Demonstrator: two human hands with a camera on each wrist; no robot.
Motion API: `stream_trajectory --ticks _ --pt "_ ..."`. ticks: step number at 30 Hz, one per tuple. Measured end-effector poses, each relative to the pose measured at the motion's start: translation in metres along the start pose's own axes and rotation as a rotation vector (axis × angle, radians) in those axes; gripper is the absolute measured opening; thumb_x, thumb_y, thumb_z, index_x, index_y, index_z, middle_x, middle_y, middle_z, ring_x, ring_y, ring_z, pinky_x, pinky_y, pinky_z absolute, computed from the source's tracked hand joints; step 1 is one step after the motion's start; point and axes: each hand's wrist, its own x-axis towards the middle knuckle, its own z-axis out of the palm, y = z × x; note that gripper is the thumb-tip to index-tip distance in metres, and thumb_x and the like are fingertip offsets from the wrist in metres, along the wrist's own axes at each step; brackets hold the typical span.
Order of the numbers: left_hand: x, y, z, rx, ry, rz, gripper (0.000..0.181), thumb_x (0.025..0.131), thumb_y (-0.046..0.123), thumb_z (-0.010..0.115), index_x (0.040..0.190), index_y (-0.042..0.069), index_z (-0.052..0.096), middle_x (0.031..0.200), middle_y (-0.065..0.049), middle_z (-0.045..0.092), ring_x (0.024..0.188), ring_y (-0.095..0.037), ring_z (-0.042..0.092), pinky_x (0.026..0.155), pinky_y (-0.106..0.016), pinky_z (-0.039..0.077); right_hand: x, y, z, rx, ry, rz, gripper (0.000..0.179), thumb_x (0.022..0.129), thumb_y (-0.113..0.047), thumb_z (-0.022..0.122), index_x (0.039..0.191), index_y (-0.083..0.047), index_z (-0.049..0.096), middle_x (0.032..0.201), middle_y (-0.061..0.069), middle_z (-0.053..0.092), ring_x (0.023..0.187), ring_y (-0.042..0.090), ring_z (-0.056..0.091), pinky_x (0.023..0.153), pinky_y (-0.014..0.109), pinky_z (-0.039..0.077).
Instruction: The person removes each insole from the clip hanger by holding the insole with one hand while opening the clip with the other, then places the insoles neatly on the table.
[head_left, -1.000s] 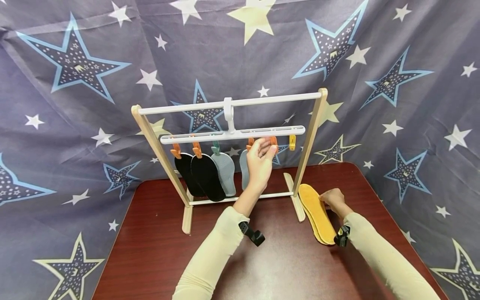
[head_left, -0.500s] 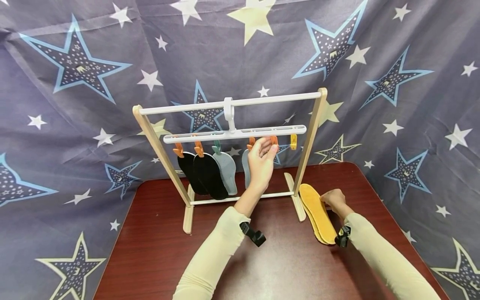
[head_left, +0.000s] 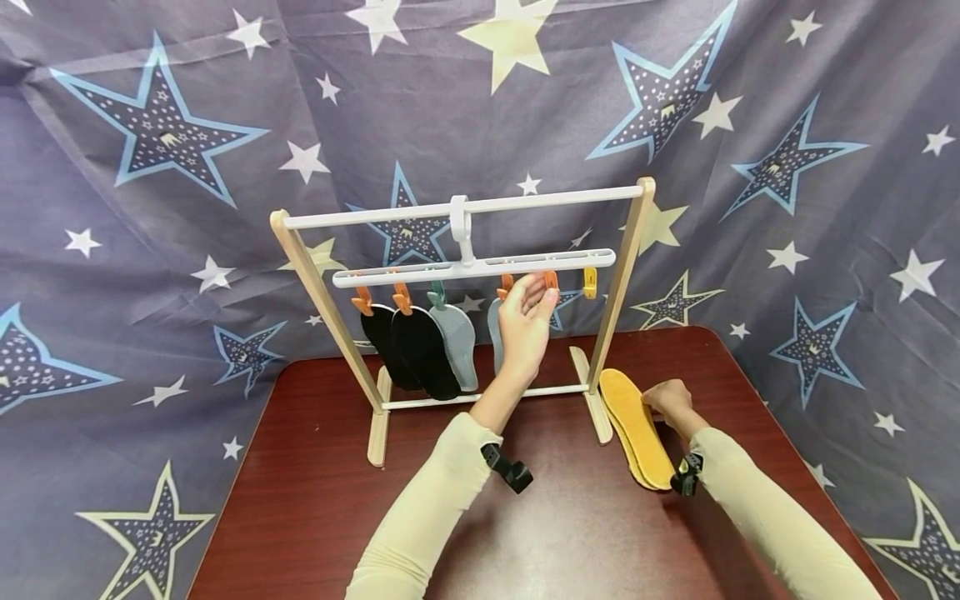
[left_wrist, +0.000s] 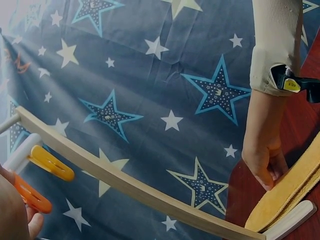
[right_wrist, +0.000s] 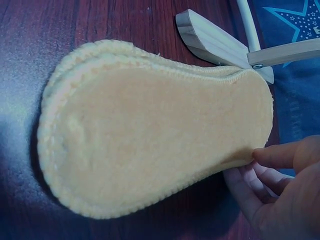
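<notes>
Left hand [head_left: 524,325] at the rack [head_left: 622,267], clamped on an orange clip [head_left: 551,280] under the hanger [head_left: 450,271]; nothing seen in that clip. Right hand [head_left: 670,400], right of the rack, thumb and fingers pinching the side edge of the top yellow insole [head_left: 637,417]. It lies on the table [head_left: 555,533] just beside the rack's right foot [head_left: 591,400], slightly off-line over the bottom yellow insole [right_wrist: 75,60]. Can't tell whether the pinch takes in both.

For a clean job, the left hand should hold the clip steady and squeeze it without tugging the hanger, which hangs by one hook. The right hand would do better pinching the narrow end nearest the rack, and checking that only one insole comes up.

Edges: the rack's right upright and foot are close to the insoles, so lifting should swing around them. A yellow clip [head_left: 590,284] sits between the orange clip and that upright; a grey insole [head_left: 496,329] hangs on the other side, partly behind the left hand. Tight there. More room in front of the rack; the starred cloth [head_left: 750,83] limits space behind.
</notes>
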Motion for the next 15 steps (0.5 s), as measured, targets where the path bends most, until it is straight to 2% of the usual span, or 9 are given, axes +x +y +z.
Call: stream_trajectory --ticks 15 --pt "-0.0010 0.0006 -0.0006 -0.012 -0.005 0.003 0.033 0.096 -0.001 0.064 0.128 -0.010 0.061 0.127 -0.029 0.065 0.117 -0.038 0.064 0.104 -0.037 0.055 -0.0073 -0.0030 -0.0012 -0.004 -0.005 -0.027 0.022 0.085 0.001 0.063 0.098 0.016 0.069 0.068 0.006 0.063 0.062 0.017 0.068 0.063 0.038 0.065"
